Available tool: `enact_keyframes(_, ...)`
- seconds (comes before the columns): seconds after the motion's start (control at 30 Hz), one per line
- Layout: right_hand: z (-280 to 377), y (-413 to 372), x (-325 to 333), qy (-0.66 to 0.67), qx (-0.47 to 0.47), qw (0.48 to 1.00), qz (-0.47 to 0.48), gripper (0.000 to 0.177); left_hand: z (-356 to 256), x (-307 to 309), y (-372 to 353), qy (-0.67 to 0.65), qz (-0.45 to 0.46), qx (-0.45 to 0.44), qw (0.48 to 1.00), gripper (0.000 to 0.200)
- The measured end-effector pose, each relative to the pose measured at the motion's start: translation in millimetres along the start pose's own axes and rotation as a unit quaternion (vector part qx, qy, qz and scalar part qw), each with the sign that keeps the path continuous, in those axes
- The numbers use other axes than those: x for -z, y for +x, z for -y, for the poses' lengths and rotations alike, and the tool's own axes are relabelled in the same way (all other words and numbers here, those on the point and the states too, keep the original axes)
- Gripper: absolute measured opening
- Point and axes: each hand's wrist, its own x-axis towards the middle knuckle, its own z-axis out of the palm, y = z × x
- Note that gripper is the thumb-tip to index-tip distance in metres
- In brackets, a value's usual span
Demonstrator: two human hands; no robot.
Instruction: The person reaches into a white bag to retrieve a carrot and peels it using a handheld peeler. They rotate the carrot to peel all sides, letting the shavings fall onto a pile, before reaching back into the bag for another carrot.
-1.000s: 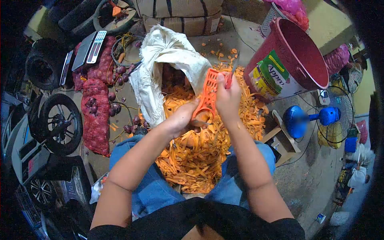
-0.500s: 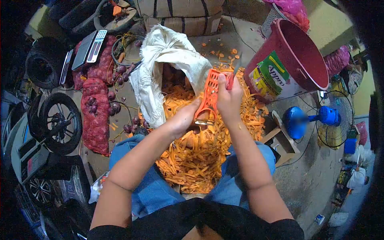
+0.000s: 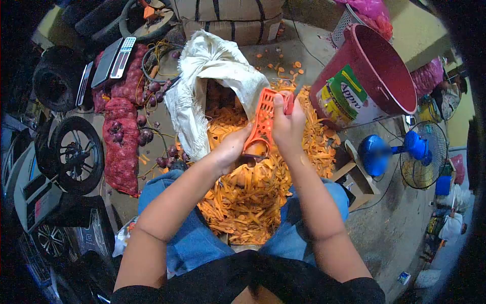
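My right hand [image 3: 288, 121] is closed round the handle of an orange peeler [image 3: 265, 119] with a slotted body and a metal blade at its lower end. A red handle also shows in that same fist. My left hand [image 3: 234, 147] is closed at the left of the peeler's lower end; what its fingers hold is mostly hidden behind the peeler. Below both hands lies a large pile of orange peelings [image 3: 243, 213]. A white woven sack [image 3: 190, 101] lies open just beyond my left hand, with orange pieces inside.
A tall dark red bucket [image 3: 324, 86] stands tilted at the upper right. A blue fan [image 3: 417, 149] and a cardboard box [image 3: 362, 185] are on the right. Red net bags of onions [image 3: 120, 157], a scale [image 3: 114, 58] and a wheel [image 3: 76, 154] are on the left.
The peeler has shifted slightly down and left with my right hand. The dark blade that stuck up from my right fist is now hard to see.
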Motion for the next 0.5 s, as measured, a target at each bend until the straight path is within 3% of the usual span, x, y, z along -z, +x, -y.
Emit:
enact_keyframes(0.07,-0.9,6.6,4.9,0.006,-0.026,0.999,-0.020,0.019,0.6,7.3,1.8,0.090,0.061,0.003,0.994,0.040)
enact_keyframes(0.13,-17.5,22.5,17.0,0.012,-0.051,0.998,-0.041,0.019,7.1,2.4,0.5,0.101,0.078,-0.023,0.992,0.039)
enact_keyframes(0.17,-41.3,34.6,27.6,-0.012,-0.089,0.991,-0.097,0.017,11.1,-1.0,-0.4,0.112,0.096,-0.049,0.988,0.039)
enact_keyframes(0.23,-50.9,38.8,34.6,-0.036,-0.129,0.979,-0.152,0.016,0.6,-14.9,-15.8,0.113,0.083,-0.027,0.990,0.040)
enact_keyframes(0.3,-36.6,39.6,35.0,0.075,-0.146,0.973,-0.160,0.015,-4.9,-13.3,-13.5,0.040,0.033,0.010,0.999,0.040)
enact_keyframes(0.37,-15.6,24.8,21.2,0.082,-0.113,0.981,-0.132,0.015,-5.0,-0.9,-5.0,0.061,0.038,0.010,0.997,0.039)
enact_keyframes(0.43,7.4,10.1,12.6,0.057,-0.099,0.993,-0.011,0.017,-5.8,3.7,-2.0,0.061,0.082,-0.024,0.994,0.040)
enact_keyframes(0.47,7.2,7.5,8.1,0.057,-0.099,0.993,-0.011,0.017,-5.5,1.2,-2.6,0.069,0.061,-0.029,0.995,0.039)
enact_keyframes(0.5,4.4,4.6,4.2,0.012,-0.035,0.999,-0.011,0.017,-5.9,-3.5,-4.1,0.069,0.061,-0.028,0.995,0.039)
